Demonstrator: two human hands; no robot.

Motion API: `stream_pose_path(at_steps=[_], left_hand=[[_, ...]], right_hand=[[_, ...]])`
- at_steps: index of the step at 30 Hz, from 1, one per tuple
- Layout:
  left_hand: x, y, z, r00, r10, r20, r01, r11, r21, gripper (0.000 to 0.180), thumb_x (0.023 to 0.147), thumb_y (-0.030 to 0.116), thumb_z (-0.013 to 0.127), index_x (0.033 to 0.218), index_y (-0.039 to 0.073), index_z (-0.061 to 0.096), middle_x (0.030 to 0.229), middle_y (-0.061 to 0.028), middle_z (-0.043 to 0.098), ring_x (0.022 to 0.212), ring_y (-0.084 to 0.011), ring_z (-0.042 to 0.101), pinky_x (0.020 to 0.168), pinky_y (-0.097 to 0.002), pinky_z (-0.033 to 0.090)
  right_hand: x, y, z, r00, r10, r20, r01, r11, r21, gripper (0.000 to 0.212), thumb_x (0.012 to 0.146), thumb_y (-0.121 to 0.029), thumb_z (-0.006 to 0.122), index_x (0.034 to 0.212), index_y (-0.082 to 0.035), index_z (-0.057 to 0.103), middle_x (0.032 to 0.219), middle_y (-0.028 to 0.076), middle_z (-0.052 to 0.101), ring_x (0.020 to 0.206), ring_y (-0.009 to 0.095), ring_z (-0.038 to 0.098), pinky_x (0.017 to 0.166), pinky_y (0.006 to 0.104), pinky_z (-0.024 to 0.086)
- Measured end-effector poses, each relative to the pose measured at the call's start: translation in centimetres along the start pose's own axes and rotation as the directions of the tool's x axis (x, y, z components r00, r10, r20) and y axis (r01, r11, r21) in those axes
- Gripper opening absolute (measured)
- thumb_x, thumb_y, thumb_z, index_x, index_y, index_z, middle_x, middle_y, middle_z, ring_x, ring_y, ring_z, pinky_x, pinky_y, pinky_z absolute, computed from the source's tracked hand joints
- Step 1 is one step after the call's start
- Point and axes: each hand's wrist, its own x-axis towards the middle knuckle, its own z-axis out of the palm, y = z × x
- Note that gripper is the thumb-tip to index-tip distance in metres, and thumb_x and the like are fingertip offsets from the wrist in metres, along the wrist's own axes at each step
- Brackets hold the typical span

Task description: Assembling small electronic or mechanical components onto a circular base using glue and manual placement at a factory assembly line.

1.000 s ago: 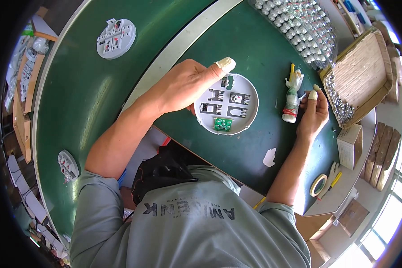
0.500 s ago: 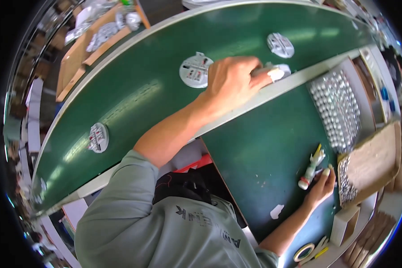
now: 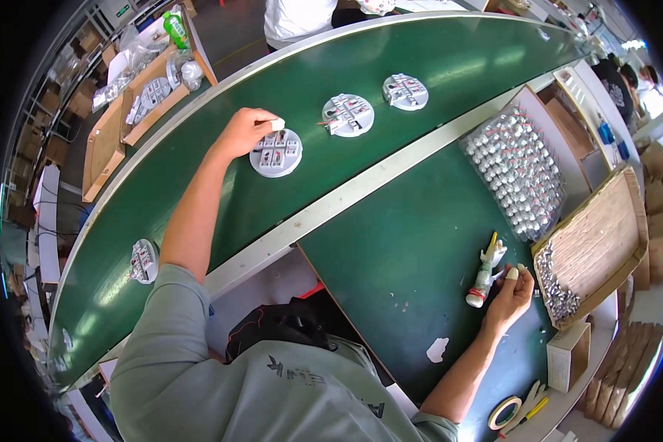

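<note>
At the upper left of centre, my left hand (image 3: pixel 243 132) has its fingers curled at the far rim of a round white plastic disc (image 3: pixel 278 156) with small parts in its compartments. A pale finger cover shows on one of its digits. My right hand (image 3: pixel 510 300) is over the green tabletop at the right, thumb and fingertips drawn together and also in pale covers. Whatever they pinch is too small to make out. Just left of these fingers is a whitish-green, tape-wrapped cylindrical tool (image 3: pixel 485 276) with a red band and a yellow end.
Two similar discs (image 3: pixel 348 116) (image 3: pixel 405 93) lie farther right on the green belt (image 3: pixel 221 177), another (image 3: pixel 145 261) far left. A bag of white parts (image 3: pixel 519 173), a cardboard tray (image 3: pixel 597 243) with small metal pieces and a tape roll (image 3: pixel 504 413) lie right. Someone in white (image 3: pixel 295 22) is beyond.
My left hand has moved left from the belt's near edge to a disc. The right hand stays beside the tool, fingertips together. The whole view has shifted somewhat.
</note>
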Motion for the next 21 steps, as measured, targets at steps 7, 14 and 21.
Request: stream_pose_path(at_steps=[7, 14, 21], left_hand=[[-8.0, 11.5, 7.9, 0.948, 0.188, -0.257, -0.219, 0.971, -0.099, 0.015, 0.096, 0.005, 0.074, 0.109, 0.002, 0.08, 0.09, -0.0122, 0.073, 0.077, -0.0241, 0.072, 0.071, -0.0367, 0.056], [-12.0, 16.5, 17.7, 0.901, 0.426, -0.077, -0.427, 0.904, 0.011, 0.03, 0.095, 0.016, 0.078, 0.121, 0.003, 0.075, 0.1, -0.0138, 0.071, 0.086, -0.0322, 0.071, 0.076, -0.0432, 0.056], [-12.7, 14.9, 17.3, 0.787, 0.609, 0.094, -0.611, 0.792, -0.013, 0.084, 0.082, 0.029, 0.092, 0.151, -0.003, 0.054, 0.148, -0.0201, 0.061, 0.139, -0.0388, 0.058, 0.116, -0.048, 0.048]], right_hand=[[0.1, 0.3, -0.4, 0.998, -0.056, -0.009, 0.055, 0.997, -0.057, 0.021, 0.108, -0.01, 0.067, 0.125, 0.003, 0.069, 0.11, 0.007, 0.075, 0.094, 0.011, 0.068, 0.085, 0.0264, 0.056], [-0.2, -1.1, -0.3, 0.981, -0.189, -0.042, 0.182, 0.975, -0.126, 0.021, 0.103, -0.011, 0.075, 0.122, 0.0, 0.075, 0.112, 0.005, 0.077, 0.101, 0.011, 0.069, 0.09, 0.0262, 0.056], [-9.1, -8.1, 7.8, 0.872, -0.219, 0.439, 0.281, 0.956, -0.081, 0.014, 0.094, -0.001, 0.081, 0.107, -0.003, 0.078, 0.107, 0.009, 0.08, 0.101, 0.018, 0.074, 0.094, 0.0322, 0.058]])
